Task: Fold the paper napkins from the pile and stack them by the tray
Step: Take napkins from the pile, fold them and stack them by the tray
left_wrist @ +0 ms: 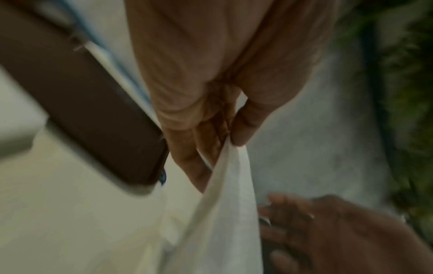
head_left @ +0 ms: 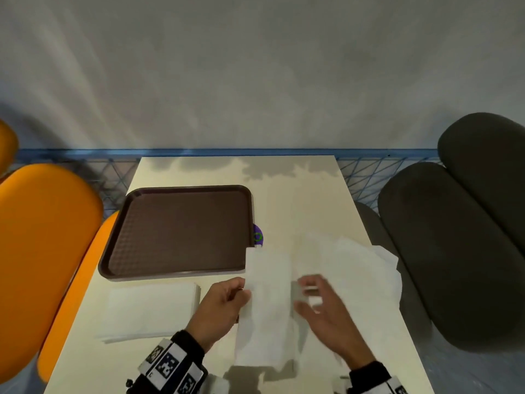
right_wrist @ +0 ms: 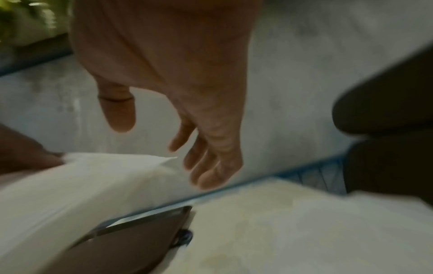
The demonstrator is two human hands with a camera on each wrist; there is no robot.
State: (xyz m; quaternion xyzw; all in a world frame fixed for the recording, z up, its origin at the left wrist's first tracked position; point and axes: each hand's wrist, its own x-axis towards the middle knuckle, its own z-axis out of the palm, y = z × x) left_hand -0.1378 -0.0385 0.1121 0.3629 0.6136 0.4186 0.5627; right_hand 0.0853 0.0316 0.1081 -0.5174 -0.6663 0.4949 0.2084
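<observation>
A long white napkin [head_left: 268,308], folded into a strip, hangs lifted over the table's near middle. My left hand [head_left: 245,291] pinches its left edge between thumb and fingers, as the left wrist view shows for the hand [left_wrist: 225,142] and the napkin [left_wrist: 225,213]. My right hand [head_left: 308,294] is blurred at the strip's right edge; in the right wrist view this hand [right_wrist: 159,144] is spread and holds nothing beside the napkin [right_wrist: 93,181]. The brown tray [head_left: 176,231] lies at the left. A stack of folded napkins [head_left: 150,311] sits in front of it. The loose pile [head_left: 355,268] lies at the right.
The cream table [head_left: 298,194] ends at a blue mesh rail [head_left: 227,152] against a grey wall. Orange seats [head_left: 42,237] stand left, dark grey seats [head_left: 454,251] right. A small purple object [head_left: 258,236] peeks out by the tray's right edge.
</observation>
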